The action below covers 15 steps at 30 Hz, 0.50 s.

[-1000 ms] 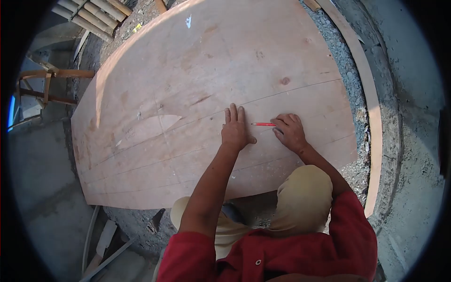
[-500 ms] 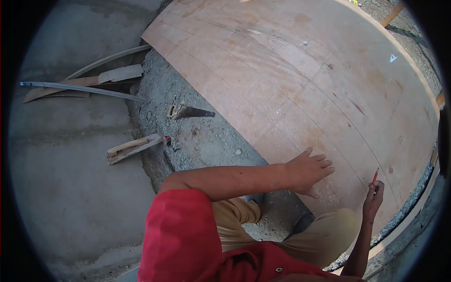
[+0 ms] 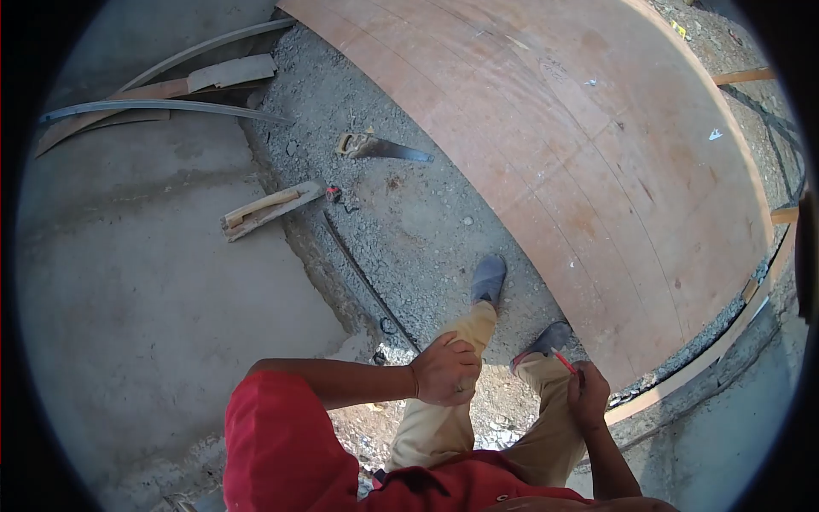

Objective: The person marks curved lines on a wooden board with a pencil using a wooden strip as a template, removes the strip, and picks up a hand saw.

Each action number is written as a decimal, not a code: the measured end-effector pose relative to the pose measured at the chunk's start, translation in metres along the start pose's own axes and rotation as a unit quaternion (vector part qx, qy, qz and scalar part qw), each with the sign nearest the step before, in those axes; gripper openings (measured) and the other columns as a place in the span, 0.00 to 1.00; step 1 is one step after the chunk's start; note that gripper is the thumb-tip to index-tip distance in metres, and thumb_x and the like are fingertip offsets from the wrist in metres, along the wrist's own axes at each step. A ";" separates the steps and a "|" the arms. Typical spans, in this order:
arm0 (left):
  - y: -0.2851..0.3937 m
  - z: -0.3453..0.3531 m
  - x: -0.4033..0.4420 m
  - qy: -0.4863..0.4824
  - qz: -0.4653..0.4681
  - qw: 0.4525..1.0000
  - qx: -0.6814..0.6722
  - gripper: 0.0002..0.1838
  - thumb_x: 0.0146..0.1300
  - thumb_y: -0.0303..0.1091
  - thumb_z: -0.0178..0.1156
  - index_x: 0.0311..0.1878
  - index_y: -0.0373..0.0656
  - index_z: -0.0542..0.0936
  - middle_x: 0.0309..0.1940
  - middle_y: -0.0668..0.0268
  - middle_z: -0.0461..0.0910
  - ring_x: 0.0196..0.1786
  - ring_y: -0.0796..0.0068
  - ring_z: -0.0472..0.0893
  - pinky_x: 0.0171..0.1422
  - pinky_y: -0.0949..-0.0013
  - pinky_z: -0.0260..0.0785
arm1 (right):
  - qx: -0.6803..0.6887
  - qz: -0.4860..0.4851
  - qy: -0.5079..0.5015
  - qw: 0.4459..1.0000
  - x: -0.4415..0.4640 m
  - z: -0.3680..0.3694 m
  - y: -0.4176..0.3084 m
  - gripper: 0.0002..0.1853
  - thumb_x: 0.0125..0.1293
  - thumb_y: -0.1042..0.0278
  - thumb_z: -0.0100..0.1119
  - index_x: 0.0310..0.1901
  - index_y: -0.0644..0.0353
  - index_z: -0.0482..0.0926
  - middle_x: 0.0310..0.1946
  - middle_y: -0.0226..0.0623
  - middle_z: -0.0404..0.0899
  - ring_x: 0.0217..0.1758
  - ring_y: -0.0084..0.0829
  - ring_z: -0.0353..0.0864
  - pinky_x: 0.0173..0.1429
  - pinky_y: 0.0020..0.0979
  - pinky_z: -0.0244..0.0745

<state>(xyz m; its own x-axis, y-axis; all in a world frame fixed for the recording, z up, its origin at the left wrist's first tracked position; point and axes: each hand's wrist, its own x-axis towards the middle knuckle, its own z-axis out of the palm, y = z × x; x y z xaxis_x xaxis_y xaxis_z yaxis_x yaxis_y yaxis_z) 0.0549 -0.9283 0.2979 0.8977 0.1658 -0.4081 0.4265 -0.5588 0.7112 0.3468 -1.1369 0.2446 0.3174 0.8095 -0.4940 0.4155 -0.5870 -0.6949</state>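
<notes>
My right hand (image 3: 589, 394) is closed around a red pencil (image 3: 563, 362), held above my right knee near the lower edge of the wooden sheet. My left hand (image 3: 446, 369) rests over my left knee, its fingers bent over the trouser cloth and nothing held in it. The large plywood sheet (image 3: 546, 154) lies in front of me to the right, with a curved outer edge and several long curved lines drawn along it. Neither hand touches the sheet.
On the gravel lies a handsaw (image 3: 384, 149). A wooden float (image 3: 273, 211) sits on the concrete slab edge beside a small red-and-black object (image 3: 333, 194). A dark rod (image 3: 367, 273) runs along that edge. Wood strips and a metal strip (image 3: 162, 106) are stacked at upper left.
My left hand has left the plywood and moved to my left knee. My right hand, with the pencil, has drawn back off the sheet toward my body. Both shoes now show.
</notes>
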 end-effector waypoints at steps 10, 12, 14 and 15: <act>0.065 0.082 -0.058 0.007 -0.179 0.981 -0.075 0.20 0.57 0.49 0.68 0.48 0.47 0.86 0.52 0.61 0.82 0.62 0.61 0.76 0.72 0.51 0.60 | -0.099 -0.009 -0.009 0.995 0.072 0.094 -0.019 0.12 0.64 0.73 0.60 0.48 0.61 0.83 0.38 0.55 0.86 0.42 0.58 0.85 0.47 0.53 0.79; 0.079 0.097 -0.065 0.019 -0.201 0.979 -0.041 0.24 0.58 0.50 0.67 0.53 0.46 0.85 0.61 0.59 0.79 0.67 0.59 0.74 0.73 0.49 0.60 | -0.060 -0.090 -0.050 0.993 0.088 0.106 -0.109 0.14 0.64 0.72 0.61 0.51 0.61 0.83 0.40 0.57 0.86 0.45 0.59 0.86 0.49 0.50 0.80; 0.097 0.115 -0.068 0.021 -0.284 0.958 0.011 0.32 0.58 0.52 0.67 0.63 0.46 0.80 0.72 0.56 0.68 0.75 0.53 0.67 0.78 0.43 0.58 | 0.013 -0.195 -0.069 0.978 0.082 0.111 -0.191 0.18 0.65 0.67 0.64 0.55 0.62 0.83 0.42 0.56 0.86 0.46 0.57 0.87 0.51 0.48 0.81; 0.112 0.121 -0.071 0.023 -0.328 0.944 0.033 0.36 0.58 0.52 0.68 0.68 0.45 0.77 0.78 0.54 0.63 0.79 0.50 0.63 0.80 0.40 0.57 | 0.013 -0.277 -0.052 0.959 0.075 0.116 -0.215 0.19 0.65 0.65 0.65 0.56 0.62 0.83 0.42 0.55 0.87 0.47 0.56 0.87 0.52 0.46 0.82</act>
<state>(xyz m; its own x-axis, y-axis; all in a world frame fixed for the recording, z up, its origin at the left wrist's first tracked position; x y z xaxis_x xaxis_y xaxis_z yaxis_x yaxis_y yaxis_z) 0.0254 -1.1010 0.3378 0.4475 0.5285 -0.7214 0.8857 -0.3734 0.2759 0.1825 -0.9478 0.2962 -0.0333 0.9950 -0.0941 0.4744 -0.0672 -0.8777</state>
